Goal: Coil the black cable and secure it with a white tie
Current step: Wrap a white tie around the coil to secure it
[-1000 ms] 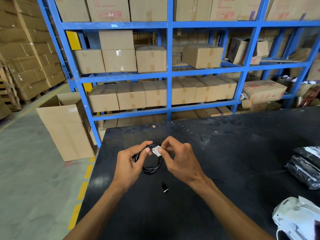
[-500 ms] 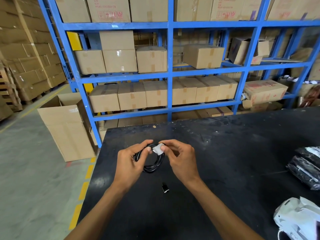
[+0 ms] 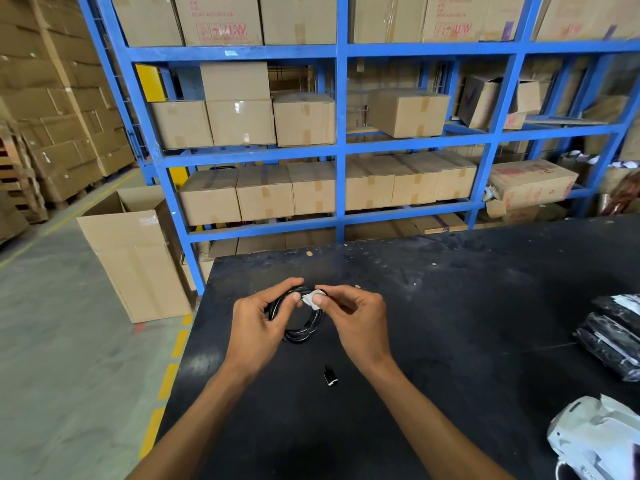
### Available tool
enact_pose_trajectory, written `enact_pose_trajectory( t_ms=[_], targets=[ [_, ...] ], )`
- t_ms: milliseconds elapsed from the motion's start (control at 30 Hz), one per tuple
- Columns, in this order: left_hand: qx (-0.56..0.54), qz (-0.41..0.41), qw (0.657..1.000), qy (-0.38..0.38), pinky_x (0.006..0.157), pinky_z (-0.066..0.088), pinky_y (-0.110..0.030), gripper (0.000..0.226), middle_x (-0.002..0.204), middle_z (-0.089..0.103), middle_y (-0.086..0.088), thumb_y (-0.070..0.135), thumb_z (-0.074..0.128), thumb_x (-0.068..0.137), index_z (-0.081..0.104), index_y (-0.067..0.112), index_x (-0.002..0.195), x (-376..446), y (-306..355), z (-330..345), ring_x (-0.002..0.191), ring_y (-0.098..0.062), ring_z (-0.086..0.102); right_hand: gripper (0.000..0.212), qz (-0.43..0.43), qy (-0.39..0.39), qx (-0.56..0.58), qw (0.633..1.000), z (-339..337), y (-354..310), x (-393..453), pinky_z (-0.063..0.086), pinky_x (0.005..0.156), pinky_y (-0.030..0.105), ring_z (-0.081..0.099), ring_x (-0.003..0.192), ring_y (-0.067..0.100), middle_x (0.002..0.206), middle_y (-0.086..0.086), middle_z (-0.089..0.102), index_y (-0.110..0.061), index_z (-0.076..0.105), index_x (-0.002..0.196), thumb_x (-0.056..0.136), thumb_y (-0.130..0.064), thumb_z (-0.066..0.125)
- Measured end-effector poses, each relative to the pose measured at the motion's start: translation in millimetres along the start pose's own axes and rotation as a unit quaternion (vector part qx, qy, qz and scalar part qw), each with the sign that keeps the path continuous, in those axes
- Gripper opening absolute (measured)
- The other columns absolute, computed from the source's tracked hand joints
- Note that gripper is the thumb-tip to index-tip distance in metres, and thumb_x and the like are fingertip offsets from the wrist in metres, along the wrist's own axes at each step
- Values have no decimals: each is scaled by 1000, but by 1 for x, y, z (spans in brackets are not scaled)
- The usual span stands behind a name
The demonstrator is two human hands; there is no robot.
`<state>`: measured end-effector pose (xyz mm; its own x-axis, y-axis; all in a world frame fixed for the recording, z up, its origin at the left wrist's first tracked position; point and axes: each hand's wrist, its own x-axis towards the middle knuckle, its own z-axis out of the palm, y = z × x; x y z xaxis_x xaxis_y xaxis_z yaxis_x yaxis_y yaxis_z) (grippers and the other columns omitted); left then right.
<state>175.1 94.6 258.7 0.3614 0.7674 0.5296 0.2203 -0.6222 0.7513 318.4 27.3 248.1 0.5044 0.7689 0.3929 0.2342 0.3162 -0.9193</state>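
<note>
The black cable (image 3: 304, 332) is wound into a small round coil held just above the black table (image 3: 450, 323). My left hand (image 3: 259, 323) grips the coil's left side between thumb and fingers. At the top of the coil, my right hand (image 3: 356, 318) pinches the white tie (image 3: 309, 300) against the strands with thumb and forefinger. Both thumbs nearly meet at the tie. A small black plug (image 3: 330, 376) with a white tip lies on the table below the coil; whether it belongs to this cable cannot be told.
Black plastic-wrapped bundles (image 3: 613, 334) lie at the table's right edge, and a white bag (image 3: 595, 441) sits at the near right corner. Blue shelving (image 3: 341, 140) with cardboard boxes stands behind the table. An open carton (image 3: 135, 258) stands on the floor to the left.
My right hand has closed in toward the left and lowered its fingers onto the tie. The coil and left hand stay in about the same place.
</note>
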Motion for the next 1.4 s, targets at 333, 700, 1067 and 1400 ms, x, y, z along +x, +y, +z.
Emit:
enact_pose_trajectory(
  t_ms=[333, 700, 1067, 1400],
  targets=[
    [-7, -3, 998, -63, 86, 52, -16, 27, 97, 75, 14, 17, 66, 90, 70, 26, 116, -1, 1, -1, 95, 4, 68, 25, 23, -120, -20, 992, -18, 2, 11, 58, 89, 24, 74, 96, 9, 99, 1, 78, -12, 73, 104, 81, -8, 79],
    [-196, -128, 970, -59, 82, 51, -25, 27, 87, 77, 2, 15, 69, 85, 71, 24, 111, 0, -4, 7, 87, -7, 70, 27, -21, 40, -56, 997, -13, 15, 6, 60, 79, 21, 74, 85, 4, 97, -1, 79, -13, 77, 106, 80, -7, 80],
    [-317, -229, 920, 24, 79, 58, -26, 27, 91, 78, -14, 4, 66, 86, 70, 11, 112, -5, -26, 27, 82, -17, 73, 28, 63, 97, -2, 993, 9, 50, -7, 57, 81, 16, 73, 89, 0, 98, -6, 77, -14, 76, 108, 81, -6, 78],
    [-251, -277, 928, 2, 66, 53, -15, 18, 70, 73, -2, 3, 65, 88, 73, 17, 96, -6, -80, 49, 60, -7, 62, 12, 173, -49, 43, 983, -13, 105, 6, 61, 67, 35, 73, 75, 14, 85, 3, 78, -17, 78, 91, 93, -16, 66]
  ],
)
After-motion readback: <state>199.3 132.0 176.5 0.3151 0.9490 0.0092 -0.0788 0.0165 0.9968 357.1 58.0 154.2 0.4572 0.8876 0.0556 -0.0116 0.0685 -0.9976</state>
